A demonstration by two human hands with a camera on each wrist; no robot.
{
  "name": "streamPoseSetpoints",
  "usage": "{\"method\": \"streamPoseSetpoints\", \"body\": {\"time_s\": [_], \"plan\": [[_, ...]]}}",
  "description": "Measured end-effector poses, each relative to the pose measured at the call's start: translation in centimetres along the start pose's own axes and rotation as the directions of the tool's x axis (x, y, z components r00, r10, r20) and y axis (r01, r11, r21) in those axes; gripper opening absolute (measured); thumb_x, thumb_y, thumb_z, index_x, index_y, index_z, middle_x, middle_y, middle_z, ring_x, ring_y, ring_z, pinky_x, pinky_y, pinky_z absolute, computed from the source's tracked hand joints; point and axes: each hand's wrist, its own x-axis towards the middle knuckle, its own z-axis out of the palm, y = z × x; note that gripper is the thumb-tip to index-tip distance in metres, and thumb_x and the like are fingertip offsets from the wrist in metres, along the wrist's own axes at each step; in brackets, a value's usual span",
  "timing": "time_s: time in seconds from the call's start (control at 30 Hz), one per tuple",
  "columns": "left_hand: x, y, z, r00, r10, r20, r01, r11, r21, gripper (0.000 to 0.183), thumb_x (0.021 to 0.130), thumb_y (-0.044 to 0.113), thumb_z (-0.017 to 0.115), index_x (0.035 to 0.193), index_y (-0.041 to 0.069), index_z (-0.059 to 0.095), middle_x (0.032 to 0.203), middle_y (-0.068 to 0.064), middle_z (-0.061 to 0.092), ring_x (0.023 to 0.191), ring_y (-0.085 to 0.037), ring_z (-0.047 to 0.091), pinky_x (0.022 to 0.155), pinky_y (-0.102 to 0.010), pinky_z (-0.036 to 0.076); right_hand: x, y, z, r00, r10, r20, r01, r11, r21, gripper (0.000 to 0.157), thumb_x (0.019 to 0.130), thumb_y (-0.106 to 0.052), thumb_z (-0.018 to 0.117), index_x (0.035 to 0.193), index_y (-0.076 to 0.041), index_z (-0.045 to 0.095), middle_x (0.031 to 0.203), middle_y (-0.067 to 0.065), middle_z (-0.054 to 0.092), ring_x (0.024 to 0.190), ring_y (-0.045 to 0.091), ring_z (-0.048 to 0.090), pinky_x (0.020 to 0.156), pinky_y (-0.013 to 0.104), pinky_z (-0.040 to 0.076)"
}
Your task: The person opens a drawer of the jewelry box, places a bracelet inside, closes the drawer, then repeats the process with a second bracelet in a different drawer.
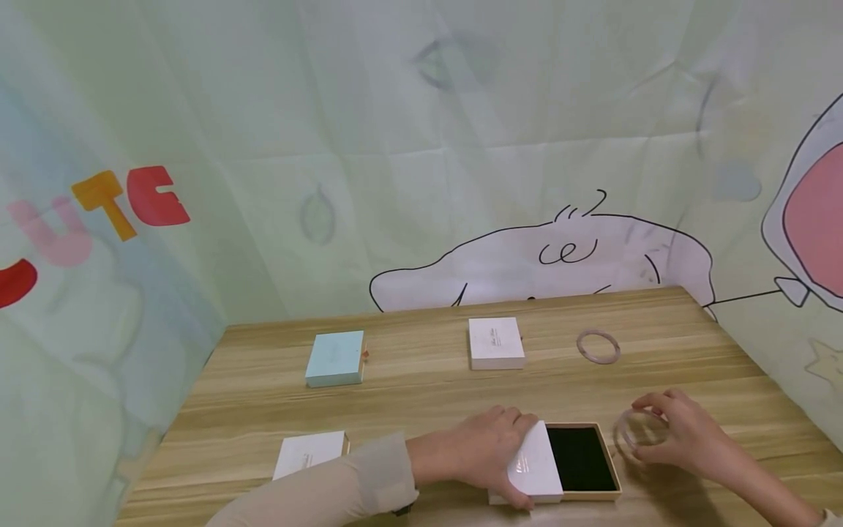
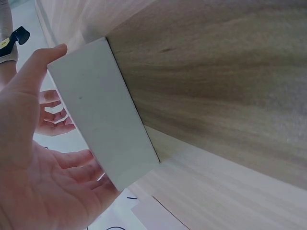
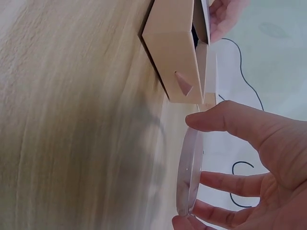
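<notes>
My left hand (image 1: pixel 484 448) grips the white jewellery box (image 1: pixel 538 468) across its cover, fingers at the far edge and thumb at the near edge. The box's drawer (image 1: pixel 612 468) is pulled out to the right, showing a dark lining with nothing on it. My right hand (image 1: pixel 691 438) holds a translucent pale bangle (image 3: pixel 189 172) between thumb and fingertips, just right of the drawer. In the right wrist view the bangle is raised over the tabletop, and a ribbon tab (image 3: pixel 183 84) shows on the drawer's tan front.
A light blue box (image 1: pixel 336 357) stands at the back left, a white box (image 1: pixel 496 342) at the back middle. Another bangle (image 1: pixel 598 346) lies at the back right of the wooden table (image 1: pixel 421 395). My left sleeve partly covers one more white box (image 1: pixel 311 450).
</notes>
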Motion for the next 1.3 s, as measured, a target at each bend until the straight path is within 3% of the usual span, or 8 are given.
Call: {"method": "streamPoseSetpoints", "body": {"time_s": [0.97, 1.3], "plan": [[-0.1, 0.0, 0.1, 1.0, -0.009, 0.001, 0.008, 1.0, 0.001, 0.105, 0.073, 0.073, 0.072, 0.147, 0.005, 0.04, 0.125, -0.003, 0.056, 0.101, -0.007, 0.051, 0.088, -0.019, 0.044, 0.4, -2.0, -0.3, 0.998, -0.07, -0.001, 0.07, 0.997, 0.01, 0.06, 0.052, -0.024, 0.096, 0.101, -0.002, 0.069, 0.09, 0.004, 0.056, 0.08, 0.021, 0.055, 0.062, 0.031, 0.044], [0.0, 0.0, 0.0, 1.0, 0.0, 0.0, 0.0, 1.0, -0.011, 0.105, 0.072, 0.072, 0.073, 0.146, 0.005, 0.041, 0.124, -0.003, 0.057, 0.098, -0.006, 0.05, 0.086, -0.018, 0.044, 0.5, -2.8, -0.1, 0.99, -0.127, -0.054, 0.127, 0.992, 0.01, 0.06, 0.05, -0.024, 0.097, 0.099, -0.003, 0.07, 0.09, 0.003, 0.058, 0.079, 0.021, 0.056, 0.061, 0.03, 0.044]]}}
